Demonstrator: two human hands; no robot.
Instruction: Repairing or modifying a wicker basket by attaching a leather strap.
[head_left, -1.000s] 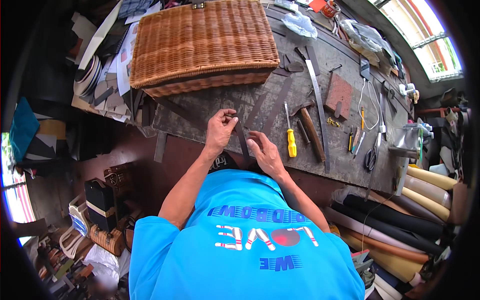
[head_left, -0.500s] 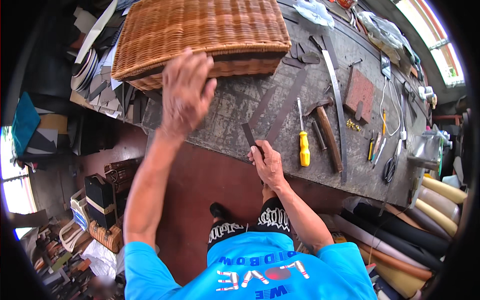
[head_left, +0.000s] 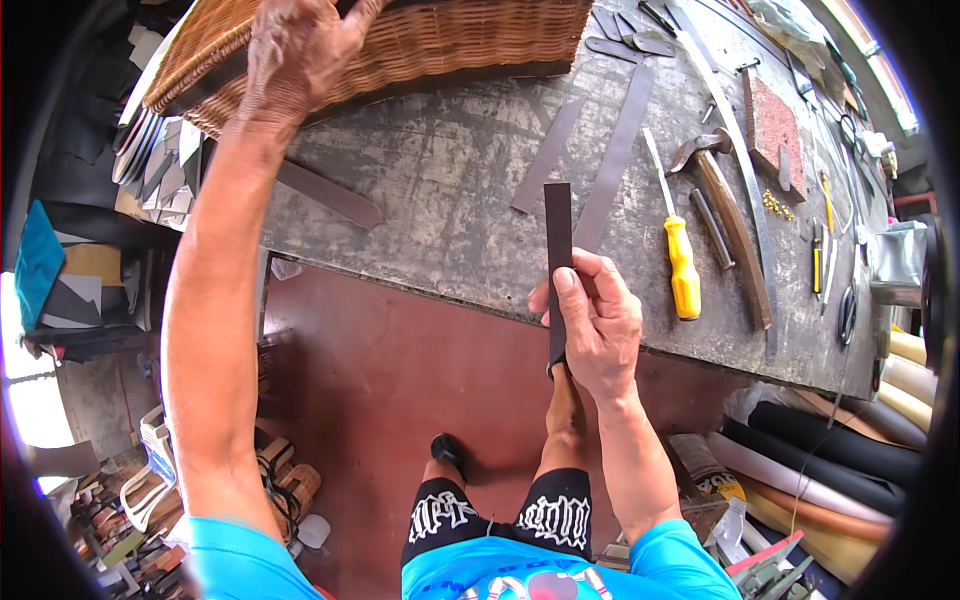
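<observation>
My left hand [head_left: 300,55] is on the wicker basket [head_left: 470,40] at the top of the view; its fingertips are cut off by the frame, so their grip is unclear. My right hand [head_left: 600,330] holds a narrow dark brown strip [head_left: 558,225] upright between thumb and fingers, near the front edge of the worktable [head_left: 410,210]. Other brown strips [head_left: 618,150] lie on the table behind it. A yellow screwdriver [head_left: 683,265] lies to the right of that hand, beside a wooden-handled hammer [head_left: 735,225].
A red block [head_left: 770,130], small brass pieces [head_left: 777,205], pens and a scissors [head_left: 847,315] lie on the table's right. Rolls of material [head_left: 800,460] are stacked below right. Flat cut pieces [head_left: 160,170] pile up at left. My legs stand before the table's edge.
My left hand has left the strip and moved up and left to the basket. My right hand keeps the strip, now more upright. The view has shifted, cutting off much of the basket.
</observation>
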